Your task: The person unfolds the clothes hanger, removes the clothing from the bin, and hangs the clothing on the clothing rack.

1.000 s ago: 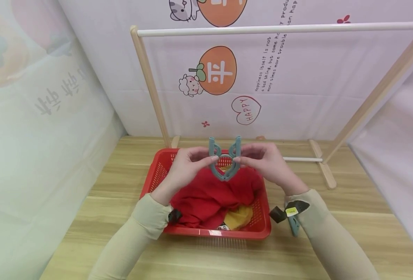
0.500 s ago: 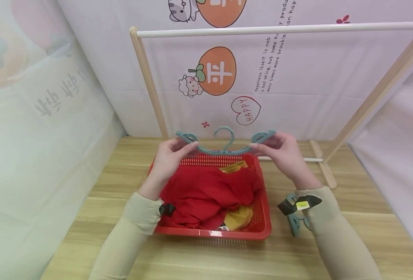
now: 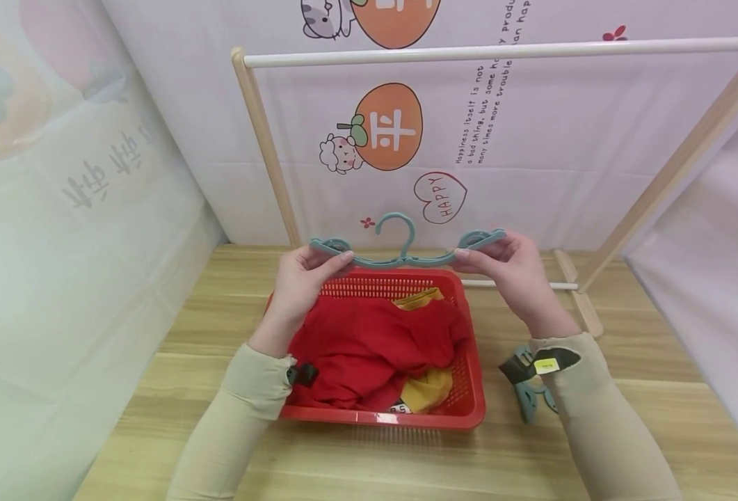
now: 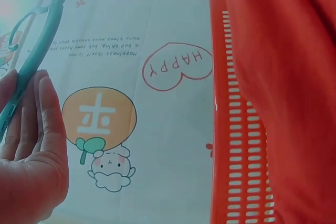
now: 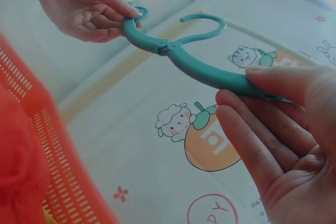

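A teal folding clothes hanger (image 3: pixel 378 264) is spread wide above the back of a red basket (image 3: pixel 381 417), its hook pointing up. My left hand (image 3: pixel 300 282) pinches one arm of it between thumb and fingers, while my right hand (image 3: pixel 517 282) pinches the other arm. In the right wrist view the hinge at the middle of the hanger (image 5: pixel 210 74) shows, with the right hand (image 5: pixel 283 135) near and the left hand (image 5: pixel 86 6) beyond. Red cloth (image 3: pixel 369 341) and a yellow piece (image 3: pixel 428 390) lie in the basket.
Behind the basket stands a wooden garment rack with a white top rail (image 3: pixel 506 51). More teal folded hangers (image 3: pixel 526 402) lie on the wooden table (image 3: pixel 193 362) to the right, partly hidden by the right wrist. Printed cloth (image 3: pixel 531 188) covers the back.
The hanger has unfolded from a folded V into a wide span, its hook turned upward. Both hands have moved apart with it, then slightly up.
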`<state>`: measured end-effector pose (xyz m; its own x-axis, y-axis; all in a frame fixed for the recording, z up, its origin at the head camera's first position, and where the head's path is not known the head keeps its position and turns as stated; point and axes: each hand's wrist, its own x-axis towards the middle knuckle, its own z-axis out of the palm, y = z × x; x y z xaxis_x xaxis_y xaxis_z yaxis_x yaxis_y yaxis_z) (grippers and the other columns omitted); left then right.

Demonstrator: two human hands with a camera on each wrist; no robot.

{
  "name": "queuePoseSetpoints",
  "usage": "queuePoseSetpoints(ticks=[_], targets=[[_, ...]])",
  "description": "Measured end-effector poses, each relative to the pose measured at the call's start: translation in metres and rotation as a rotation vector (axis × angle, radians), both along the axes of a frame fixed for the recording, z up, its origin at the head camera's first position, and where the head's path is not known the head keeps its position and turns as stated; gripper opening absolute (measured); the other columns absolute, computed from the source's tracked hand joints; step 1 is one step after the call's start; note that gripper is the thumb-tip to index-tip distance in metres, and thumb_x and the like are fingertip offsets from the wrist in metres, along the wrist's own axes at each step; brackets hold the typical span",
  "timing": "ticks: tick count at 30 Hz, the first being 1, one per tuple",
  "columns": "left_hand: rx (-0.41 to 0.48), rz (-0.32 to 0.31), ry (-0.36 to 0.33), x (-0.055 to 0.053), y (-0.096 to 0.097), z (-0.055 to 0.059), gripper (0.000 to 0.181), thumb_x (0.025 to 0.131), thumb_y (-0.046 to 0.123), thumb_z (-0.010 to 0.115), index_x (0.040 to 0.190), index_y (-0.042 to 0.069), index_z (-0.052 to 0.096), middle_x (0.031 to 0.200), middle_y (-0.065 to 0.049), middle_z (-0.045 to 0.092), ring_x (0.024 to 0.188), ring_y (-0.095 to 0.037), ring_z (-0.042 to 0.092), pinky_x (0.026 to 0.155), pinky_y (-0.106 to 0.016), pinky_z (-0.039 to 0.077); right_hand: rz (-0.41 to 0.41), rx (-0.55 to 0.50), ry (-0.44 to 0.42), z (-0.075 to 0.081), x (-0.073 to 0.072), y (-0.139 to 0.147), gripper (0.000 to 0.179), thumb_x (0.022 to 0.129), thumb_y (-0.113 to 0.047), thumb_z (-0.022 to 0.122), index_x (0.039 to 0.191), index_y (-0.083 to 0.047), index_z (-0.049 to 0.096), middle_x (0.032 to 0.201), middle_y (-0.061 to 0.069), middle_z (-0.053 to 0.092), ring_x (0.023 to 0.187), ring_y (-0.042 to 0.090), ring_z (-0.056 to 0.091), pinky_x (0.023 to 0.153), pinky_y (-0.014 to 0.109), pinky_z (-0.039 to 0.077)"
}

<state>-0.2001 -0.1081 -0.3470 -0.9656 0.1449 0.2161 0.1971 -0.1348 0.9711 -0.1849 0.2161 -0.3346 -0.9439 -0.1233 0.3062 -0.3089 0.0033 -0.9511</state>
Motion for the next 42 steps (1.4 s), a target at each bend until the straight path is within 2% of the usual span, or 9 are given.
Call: queuePoseSetpoints(ticks=[4, 17, 24, 34, 38, 42], targets=[[0.019, -0.003, -0.007, 0.001, 0.001, -0.001, 0.02, 0.092, 0.011, 0.078, 0.108, 0.0, 0.073, 0.097, -0.012, 0.075, 0.096, -0.037, 0.072, 0.091, -0.041, 0.057, 0.005, -0.019, -0.004, 0.001, 0.0, 0.0, 0.017, 0.093, -0.006, 0.075, 0.105, 0.004, 0.066, 0.099, 0.015, 0.076, 0.085, 0.026, 0.075, 0.082, 0.037, 0.06], [0.093, -0.008, 0.009, 0.003, 0.003, -0.004, 0.012, 0.095, 0.006, 0.074, 0.106, 0.004, 0.074, 0.094, -0.008, 0.076, 0.089, -0.023, 0.074, 0.091, -0.043, 0.058, 0.011, -0.033, -0.01, 0.002, 0.001, -0.001, 0.015, 0.094, -0.005, 0.074, 0.102, 0.002, 0.065, 0.098, 0.015, 0.076, 0.085, 0.026, 0.075, 0.083, 0.036, 0.06], [0.17, -0.007, 0.024, 0.002, 0.005, -0.008, 0.008, 0.094, 0.006, 0.074, 0.101, 0.01, 0.075, 0.092, -0.007, 0.076, 0.088, -0.021, 0.074, 0.09, -0.042, 0.058, 0.046, -0.118, 0.004, 0.001, -0.001, -0.005, 0.011, 0.094, 0.0, 0.072, 0.102, 0.001, 0.065, 0.096, 0.013, 0.076, 0.085, 0.025, 0.075, 0.084, 0.038, 0.059], [0.27, -0.019, -0.008, -0.002, 0.009, -0.019, 0.011, 0.097, 0.004, 0.07, 0.099, 0.013, 0.075, 0.093, -0.005, 0.075, 0.087, -0.021, 0.074, 0.093, -0.041, 0.057, 0.069, -0.24, -0.023, -0.008, -0.004, -0.011, 0.01, 0.095, 0.003, 0.069, 0.098, -0.002, 0.061, 0.095, 0.012, 0.076, 0.088, 0.026, 0.075, 0.088, 0.04, 0.058], [0.299, -0.038, -0.004, -0.003, 0.009, -0.021, 0.015, 0.098, 0.001, 0.067, 0.098, 0.013, 0.076, 0.092, -0.004, 0.075, 0.087, -0.02, 0.074, 0.093, -0.04, 0.057, 0.08, -0.289, -0.036, -0.011, -0.004, -0.013, 0.013, 0.096, 0.003, 0.067, 0.093, -0.005, 0.057, 0.094, 0.012, 0.076, 0.089, 0.026, 0.075, 0.089, 0.041, 0.058], [0.353, -0.088, 0.014, -0.005, 0.011, -0.023, 0.014, 0.096, -0.002, 0.069, 0.095, 0.011, 0.074, 0.091, -0.005, 0.074, 0.086, -0.02, 0.073, 0.092, -0.039, 0.057, 0.07, -0.338, -0.05, -0.013, -0.005, -0.016, 0.012, 0.097, 0.002, 0.067, 0.094, -0.005, 0.059, 0.093, 0.011, 0.075, 0.09, 0.025, 0.075, 0.089, 0.041, 0.057]])
